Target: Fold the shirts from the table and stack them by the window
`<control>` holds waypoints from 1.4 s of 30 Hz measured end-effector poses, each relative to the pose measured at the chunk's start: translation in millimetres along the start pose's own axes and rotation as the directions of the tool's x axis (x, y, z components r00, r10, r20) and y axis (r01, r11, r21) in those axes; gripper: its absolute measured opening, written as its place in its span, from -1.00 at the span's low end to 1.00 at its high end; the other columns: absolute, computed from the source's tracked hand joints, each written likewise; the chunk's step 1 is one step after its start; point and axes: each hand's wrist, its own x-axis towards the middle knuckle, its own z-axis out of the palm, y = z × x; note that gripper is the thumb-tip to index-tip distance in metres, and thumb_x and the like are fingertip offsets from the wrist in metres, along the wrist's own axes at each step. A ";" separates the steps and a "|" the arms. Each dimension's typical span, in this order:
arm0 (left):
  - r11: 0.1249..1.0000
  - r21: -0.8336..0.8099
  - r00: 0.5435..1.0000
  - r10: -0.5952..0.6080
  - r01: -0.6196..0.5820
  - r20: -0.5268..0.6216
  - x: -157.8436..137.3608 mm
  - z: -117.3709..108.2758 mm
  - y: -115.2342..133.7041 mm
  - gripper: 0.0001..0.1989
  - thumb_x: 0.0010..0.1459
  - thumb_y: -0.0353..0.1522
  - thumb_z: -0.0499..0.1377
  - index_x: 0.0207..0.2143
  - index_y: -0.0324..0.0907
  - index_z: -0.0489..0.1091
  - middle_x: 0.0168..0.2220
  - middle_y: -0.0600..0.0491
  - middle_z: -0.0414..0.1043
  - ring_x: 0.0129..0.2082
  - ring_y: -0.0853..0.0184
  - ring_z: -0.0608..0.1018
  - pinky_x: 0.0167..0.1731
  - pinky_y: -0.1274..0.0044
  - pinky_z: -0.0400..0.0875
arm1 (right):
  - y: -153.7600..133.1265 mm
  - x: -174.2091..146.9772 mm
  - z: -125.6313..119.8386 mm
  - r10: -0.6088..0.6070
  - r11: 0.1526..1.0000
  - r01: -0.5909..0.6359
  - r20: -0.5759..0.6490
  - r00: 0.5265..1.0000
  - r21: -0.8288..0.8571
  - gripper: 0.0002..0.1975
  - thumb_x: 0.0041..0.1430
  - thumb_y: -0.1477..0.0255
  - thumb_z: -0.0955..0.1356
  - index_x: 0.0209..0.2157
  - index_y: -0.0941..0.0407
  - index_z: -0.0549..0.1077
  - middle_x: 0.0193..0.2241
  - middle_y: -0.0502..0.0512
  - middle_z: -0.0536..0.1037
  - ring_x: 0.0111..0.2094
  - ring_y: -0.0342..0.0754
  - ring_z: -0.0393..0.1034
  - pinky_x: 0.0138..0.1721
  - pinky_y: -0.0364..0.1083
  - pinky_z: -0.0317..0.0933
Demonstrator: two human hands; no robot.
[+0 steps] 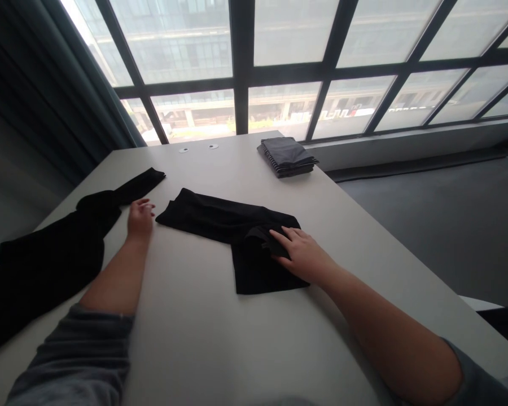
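Observation:
A black shirt (pixel 220 217) lies partly folded on the white table. One long strip of it runs to the left, and a squarer part hangs toward me beneath its neckline. My right hand (pixel 302 254) rests on the shirt beside the neckline, fingers spread and pressing on the cloth. My left hand (pixel 141 219) is just off the strip's left end, fingers loosely bent and apart, with no cloth in them. Farther left, a second black garment (pixel 55 254) is spread over the table, one sleeve-like part pointing away from me.
A stack of folded grey and striped clothes (pixel 288 155) sits near the table's far right corner. Two round white fittings (pixel 183 150) are set in the far end of the white table (pixel 195 338). Dark-framed windows stand behind, with a dark curtain (pixel 97 73) at left.

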 end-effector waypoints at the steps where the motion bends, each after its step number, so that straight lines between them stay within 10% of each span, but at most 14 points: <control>1: 0.999 0.023 0.994 0.037 -0.039 0.104 -19.9 9.2 14.1 -0.66 0.31 -0.30 0.04 0.11 -0.15 0.30 -0.17 0.02 0.51 -0.30 0.32 0.54 -0.23 0.46 0.52 | -2.5 -1.8 -3.3 -0.011 1.000 0.011 0.002 1.000 -0.009 -0.28 0.38 0.11 0.36 0.48 -0.03 0.20 0.36 0.27 0.24 0.34 0.29 0.19 0.35 0.20 0.14; 6: 0.816 0.499 0.889 0.041 -0.294 0.456 -105.7 40.0 73.2 -0.42 0.33 -0.10 0.13 0.35 0.01 0.30 0.41 -0.14 0.22 0.41 -0.10 0.25 0.35 -0.01 0.15 | -17.3 -10.1 -13.5 -0.082 0.997 0.082 0.016 0.997 -0.002 -0.39 0.39 0.24 0.35 0.42 -0.04 0.30 0.12 0.27 0.45 0.11 0.16 0.38 0.20 0.09 0.29; 14: 0.756 0.593 0.831 -0.120 -0.278 0.543 -140.5 29.0 88.2 -0.30 0.38 -0.01 0.04 0.48 -0.01 0.12 0.54 -0.12 -0.11 0.53 -0.11 -0.04 0.42 -0.10 -0.12 | -25.4 -18.8 -19.1 -0.210 0.970 0.203 0.035 0.977 0.136 -0.50 0.38 0.25 0.37 0.30 -0.01 0.43 0.09 0.19 0.52 0.05 0.09 0.49 0.08 -0.03 0.34; 19: 0.953 0.252 0.833 0.003 -0.170 0.553 -174.5 -3.9 123.2 -0.51 0.39 -0.14 0.00 0.21 -0.12 0.47 0.36 -0.14 0.32 0.37 0.03 0.34 0.37 0.13 0.21 | -39.8 -33.0 -19.2 -0.427 0.836 0.386 0.022 0.904 0.389 -0.59 0.39 0.26 0.35 0.21 0.02 0.52 0.07 0.13 0.57 0.07 0.03 0.49 0.12 -0.05 0.33; 24: 0.993 -0.110 0.777 0.038 0.040 0.628 -224.4 -42.9 162.2 -0.41 0.41 0.08 -0.11 -0.04 -0.06 0.56 -0.07 -0.06 0.62 -0.05 0.08 0.63 0.01 0.29 0.51 | -47.8 -35.2 -11.6 -0.386 0.702 0.299 -0.008 0.923 0.647 -0.65 0.45 0.23 0.26 -0.09 0.12 0.61 -0.19 0.10 0.60 -0.20 -0.07 0.48 -0.08 -0.10 0.34; 30: 0.946 -0.176 0.678 0.317 -0.271 0.663 -241.0 -48.3 172.9 -0.49 0.24 -0.23 0.27 0.23 0.01 0.41 0.12 -0.04 0.50 0.05 0.10 0.57 0.06 0.30 0.49 | -40.7 -28.6 -9.4 -0.346 0.504 0.230 -0.050 0.937 0.832 -0.66 0.31 0.19 0.37 -0.10 0.16 0.59 -0.19 0.10 0.54 -0.24 -0.14 0.43 -0.22 -0.17 0.33; 37: 0.954 -0.127 0.842 0.299 -0.272 0.448 -230.8 -42.7 162.5 -0.64 0.19 -0.44 0.09 -0.03 -0.07 0.55 -0.02 -0.03 0.49 -0.12 0.22 0.57 -0.07 0.35 0.53 | -29.9 -17.5 3.7 -0.319 0.211 -0.068 0.134 0.938 0.975 -0.42 0.09 -0.03 0.51 -0.17 0.23 0.54 -0.37 0.07 0.55 -0.43 -0.16 0.47 -0.36 -0.18 0.36; 42: 0.974 -0.216 0.848 0.166 -0.063 0.504 -229.6 -45.0 161.8 -0.75 0.25 -0.26 0.20 -0.05 -0.06 0.55 -0.11 -0.01 0.58 -0.16 0.19 0.61 -0.14 0.35 0.54 | -32.5 -17.2 8.2 -0.289 0.095 -0.132 0.154 0.945 0.987 -0.40 0.03 -0.05 0.55 -0.26 0.22 0.46 -0.45 0.01 0.50 -0.52 -0.21 0.41 -0.48 -0.23 0.29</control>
